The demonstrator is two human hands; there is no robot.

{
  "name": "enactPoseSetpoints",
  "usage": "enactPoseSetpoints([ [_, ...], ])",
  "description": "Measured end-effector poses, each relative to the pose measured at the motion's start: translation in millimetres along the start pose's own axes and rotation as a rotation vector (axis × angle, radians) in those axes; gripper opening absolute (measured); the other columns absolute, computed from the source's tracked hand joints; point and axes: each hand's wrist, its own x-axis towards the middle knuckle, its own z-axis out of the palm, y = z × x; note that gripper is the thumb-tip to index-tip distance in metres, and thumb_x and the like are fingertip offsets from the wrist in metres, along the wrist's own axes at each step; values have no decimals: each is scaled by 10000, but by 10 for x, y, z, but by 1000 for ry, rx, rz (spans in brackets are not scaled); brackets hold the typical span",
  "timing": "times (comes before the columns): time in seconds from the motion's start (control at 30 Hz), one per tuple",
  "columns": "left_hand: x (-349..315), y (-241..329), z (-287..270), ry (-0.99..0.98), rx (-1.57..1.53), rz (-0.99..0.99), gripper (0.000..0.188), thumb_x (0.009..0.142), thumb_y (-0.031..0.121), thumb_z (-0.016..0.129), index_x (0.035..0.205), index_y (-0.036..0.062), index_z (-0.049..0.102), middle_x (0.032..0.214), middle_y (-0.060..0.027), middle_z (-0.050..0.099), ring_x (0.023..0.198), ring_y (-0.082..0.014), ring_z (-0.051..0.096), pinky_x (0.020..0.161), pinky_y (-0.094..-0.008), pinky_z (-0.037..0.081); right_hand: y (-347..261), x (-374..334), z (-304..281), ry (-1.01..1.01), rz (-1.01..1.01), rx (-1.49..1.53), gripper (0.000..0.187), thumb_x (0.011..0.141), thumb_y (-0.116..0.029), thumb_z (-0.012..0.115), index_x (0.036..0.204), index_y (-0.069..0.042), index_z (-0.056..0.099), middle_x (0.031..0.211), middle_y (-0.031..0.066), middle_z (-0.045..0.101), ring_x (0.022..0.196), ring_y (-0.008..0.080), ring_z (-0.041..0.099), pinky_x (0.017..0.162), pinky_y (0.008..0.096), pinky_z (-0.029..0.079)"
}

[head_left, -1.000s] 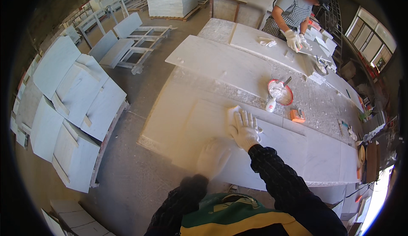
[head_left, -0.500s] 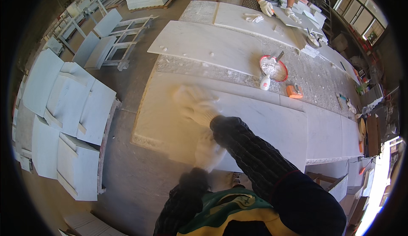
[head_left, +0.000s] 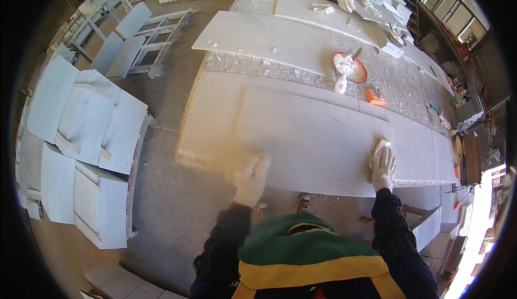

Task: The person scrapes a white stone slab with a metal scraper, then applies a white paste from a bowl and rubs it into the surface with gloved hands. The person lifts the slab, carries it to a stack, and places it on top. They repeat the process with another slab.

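A white marble slab (head_left: pixel 318 132) lies before me on top of a wider pale slab (head_left: pixel 207 105). My right hand (head_left: pixel 383 167), in a white knit glove, presses flat at the upper slab's right end. Under its fingers shows the yellowish edge of a flat pad (head_left: pixel 381 142); the rest of it is covered by the hand. My left hand (head_left: pixel 251 172), also gloved, is at the near left edge of the slab. Motion smears it, so its fingers cannot be made out.
Beyond the slabs stand a red-rimmed bowl (head_left: pixel 360 75) of white paste, a white bottle (head_left: pixel 340 85) and an orange block-shaped thing (head_left: pixel 375 96). A co-worker's gloved hands (head_left: pixel 344 1) are at the far side. Stacked slabs (head_left: pixel 81 110) stand at the left.
My right hand has swung from the left part of the slab to its right end. My left hand has shifted slightly up and left along the near edge. My view has tilted a little.
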Motion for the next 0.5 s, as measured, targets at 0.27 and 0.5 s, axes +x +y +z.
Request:
enactPoseSetpoints([
  [0.27,-373,-249,-1196,346,-181,-312,370,1083,279,556,1261,-20,679,1213,-87,709,1093,-176,643,984,-332,506,-2119,-100,9,62,-424,171,720,1012,-531,497,1598,-127,385,1667,210,339,1549,462,257,1265,588,173],
  [0.5,-595,-382,-1320,425,-109,-409,410,1086,330,570,1299,-5,674,1229,-82,702,1091,-169,636,984,-308,502,-3921,-1097,-229,-26,-1091,376,642,998,-457,497,1544,-123,452,1648,162,354,1561,384,254,1290,544,152],
])
